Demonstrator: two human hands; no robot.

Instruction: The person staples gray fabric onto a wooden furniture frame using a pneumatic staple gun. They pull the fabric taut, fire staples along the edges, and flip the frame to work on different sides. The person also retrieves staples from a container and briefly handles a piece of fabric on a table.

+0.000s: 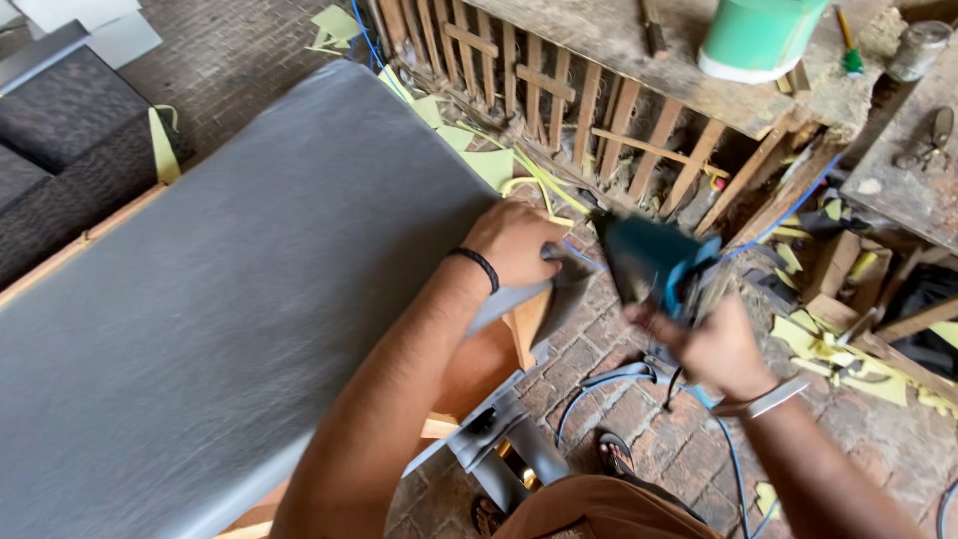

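Note:
A large cushion covered in grey fabric (249,289) lies across the left and middle of the view on a wooden frame (524,324). My left hand (514,243), with a black band on the wrist, pinches the grey fabric at the cushion's right corner and pulls it over the frame's edge. My right hand (714,349), wearing a metal bracelet, grips a blue staple gun (649,265) with a blue hose, held just right of that corner. The tool is blurred.
A slatted wooden rack (559,100) and a worn bench stand beyond, with a green bucket (758,35) on top. Yellow-green foam scraps (838,349) litter the brick floor. A dark sofa piece (60,150) sits at the left. Blue hose (733,459) trails near my feet.

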